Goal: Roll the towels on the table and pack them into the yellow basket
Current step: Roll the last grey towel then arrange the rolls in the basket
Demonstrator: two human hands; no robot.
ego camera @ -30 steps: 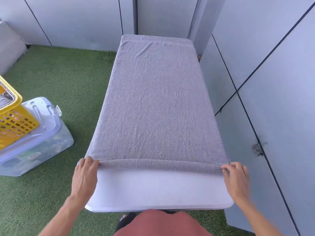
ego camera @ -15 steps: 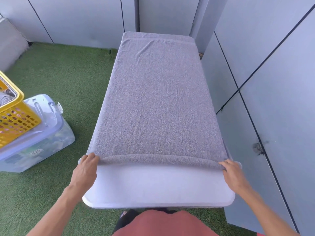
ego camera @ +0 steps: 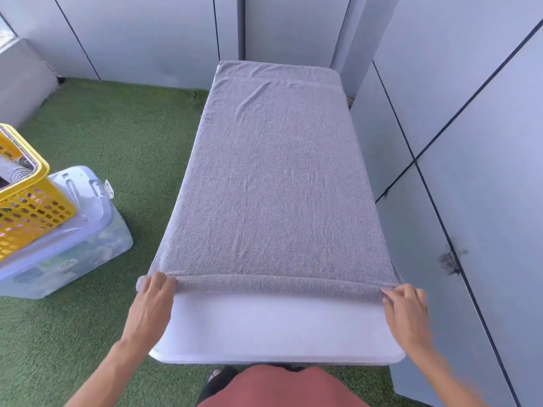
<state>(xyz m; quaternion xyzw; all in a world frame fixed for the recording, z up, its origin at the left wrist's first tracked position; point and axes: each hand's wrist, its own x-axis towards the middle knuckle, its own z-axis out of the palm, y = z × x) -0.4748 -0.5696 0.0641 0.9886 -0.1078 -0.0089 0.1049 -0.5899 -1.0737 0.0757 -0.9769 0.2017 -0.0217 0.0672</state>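
A grey towel lies spread flat over most of the white table. Its near edge is turned into a thin roll running across the table. My left hand holds the left end of that roll with curled fingers. My right hand holds the right end the same way. The yellow basket stands at the far left, partly cut off by the frame, with something rolled and grey showing inside it.
The basket sits on a clear plastic storage box with a lid, on green artificial turf. Grey wall panels close in right beside the table's right edge and behind its far end.
The rolled edge has moved a little farther from the table's near end, and both hands have moved forward with it. The roll looks slightly thicker.
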